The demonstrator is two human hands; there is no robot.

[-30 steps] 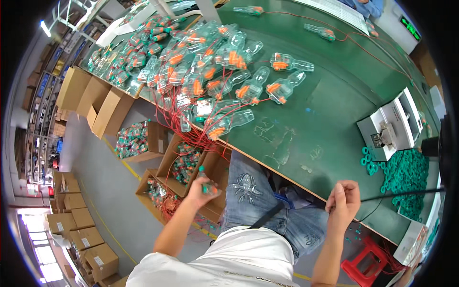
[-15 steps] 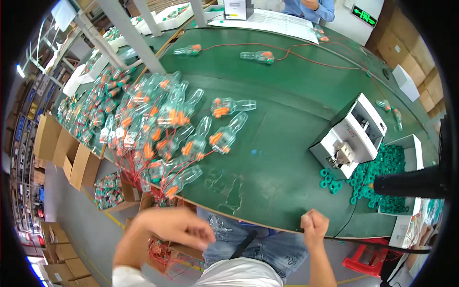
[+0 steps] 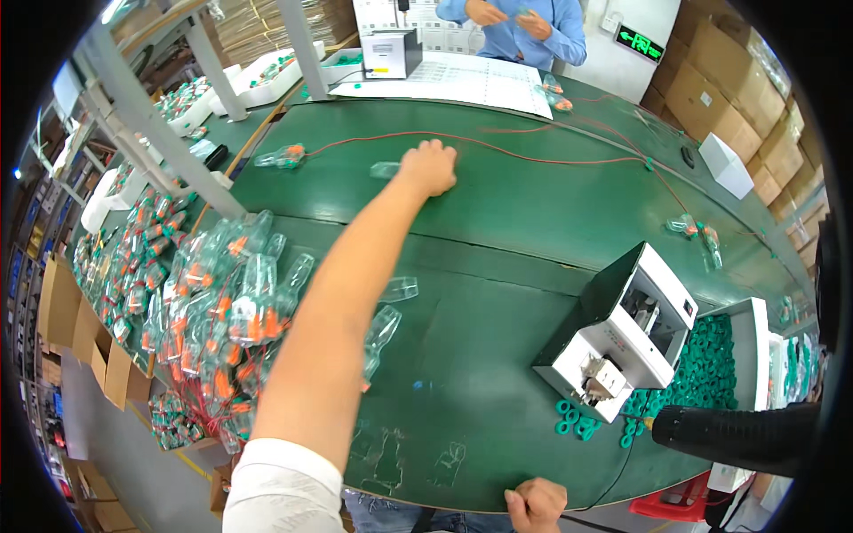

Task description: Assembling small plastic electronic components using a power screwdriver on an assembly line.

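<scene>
My left hand [image 3: 429, 169] reaches far across the green table, its fingers curled over a clear bottle-shaped plastic piece [image 3: 383, 170]. The piece's narrow clear end sticks out to the left; the hand covers the rest. My right hand [image 3: 538, 504] rests in a fist at the table's near edge, with nothing visible in it. A similar clear piece with an orange and green end [image 3: 283, 157] lies left of my left hand, joined to a red wire [image 3: 391, 137]. Beneath and left of my left forearm spreads a pile of clear pieces with orange parts [image 3: 213, 302].
A white and black machine [image 3: 622, 338] stands at right beside a white box [image 3: 757, 355] of green rings [image 3: 711, 364]. A black cylindrical thing [image 3: 737, 435] juts in from the right. Opposite, a person in a blue shirt [image 3: 524, 35] works near a small grey machine [image 3: 391, 55].
My left hand has gone from the near edge, over my lap, to the far bottle-shaped piece and closed on it. My right hand stays a fist by the edge. The view has shifted.
</scene>
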